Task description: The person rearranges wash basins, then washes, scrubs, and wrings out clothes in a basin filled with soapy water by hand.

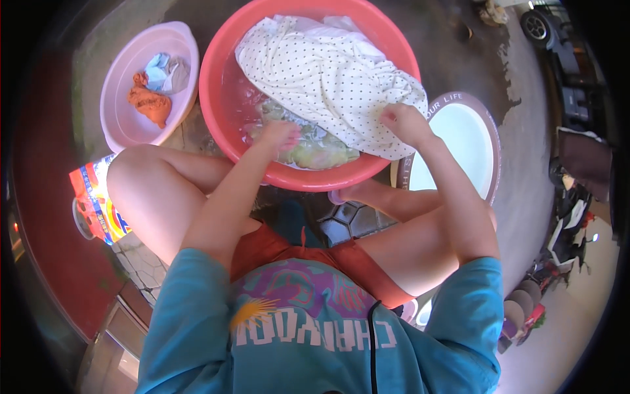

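A round red plastic basin (210, 92) stands in front of me with water in it. A white cloth with small dark dots (315, 72) is heaped across its middle and far side and hangs over the right rim. My right hand (401, 123) is closed at the cloth's right part, fingers curled against the fabric. Above the near left of the water is my left hand (282, 135), fingers loosely bent and apart, nothing seen in them. Beneath it, a wet greenish cloth (318, 152) lies in the water.
At the left stands a pink basin (115, 108) holding orange (151, 104) and light blue (156, 71) garments. A red-orange bag (98, 200) with a handle is by my left knee. A white basin with a brown rim (493, 141) sits right of the red one. A wheeled vehicle (537, 27) is far right.
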Tool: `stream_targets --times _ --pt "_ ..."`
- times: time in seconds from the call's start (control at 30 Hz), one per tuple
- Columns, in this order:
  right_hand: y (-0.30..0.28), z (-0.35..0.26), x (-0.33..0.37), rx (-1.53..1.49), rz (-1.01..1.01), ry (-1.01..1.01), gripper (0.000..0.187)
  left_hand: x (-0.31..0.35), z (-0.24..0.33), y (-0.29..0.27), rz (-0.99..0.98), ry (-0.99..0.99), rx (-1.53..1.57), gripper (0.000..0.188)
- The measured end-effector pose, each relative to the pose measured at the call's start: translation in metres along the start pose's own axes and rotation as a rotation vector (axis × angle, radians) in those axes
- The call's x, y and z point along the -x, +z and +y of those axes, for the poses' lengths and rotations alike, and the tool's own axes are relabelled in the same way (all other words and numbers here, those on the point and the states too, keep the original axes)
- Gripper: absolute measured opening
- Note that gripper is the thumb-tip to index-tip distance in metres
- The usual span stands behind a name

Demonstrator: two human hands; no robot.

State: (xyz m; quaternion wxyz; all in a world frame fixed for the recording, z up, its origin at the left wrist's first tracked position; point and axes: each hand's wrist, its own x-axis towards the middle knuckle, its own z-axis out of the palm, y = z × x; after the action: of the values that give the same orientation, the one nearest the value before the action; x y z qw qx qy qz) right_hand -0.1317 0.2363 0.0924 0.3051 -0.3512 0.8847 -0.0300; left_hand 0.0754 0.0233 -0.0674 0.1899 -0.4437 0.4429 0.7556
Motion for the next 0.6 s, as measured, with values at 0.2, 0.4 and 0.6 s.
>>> stream_targets --times 0.2,0.4,0.6 --pt "0.055 -0.042 -0.048 0.138 -0.042 -0.001 0.028 -0.016 -0.008 0.060 -0.065 -0.065 0.685 0.037" --pt "0.064 -0.010 -0.077 -0.136 0.275 0.128 0.029 -0.029 -0.011 0.077 0.209 0.029 0.611 0.023" --pt "0.026 0.000 -0.065 -0.352 0.254 0.155 0.025 -0.013 -0.013 0.091 0.191 0.134 0.884 0.023"
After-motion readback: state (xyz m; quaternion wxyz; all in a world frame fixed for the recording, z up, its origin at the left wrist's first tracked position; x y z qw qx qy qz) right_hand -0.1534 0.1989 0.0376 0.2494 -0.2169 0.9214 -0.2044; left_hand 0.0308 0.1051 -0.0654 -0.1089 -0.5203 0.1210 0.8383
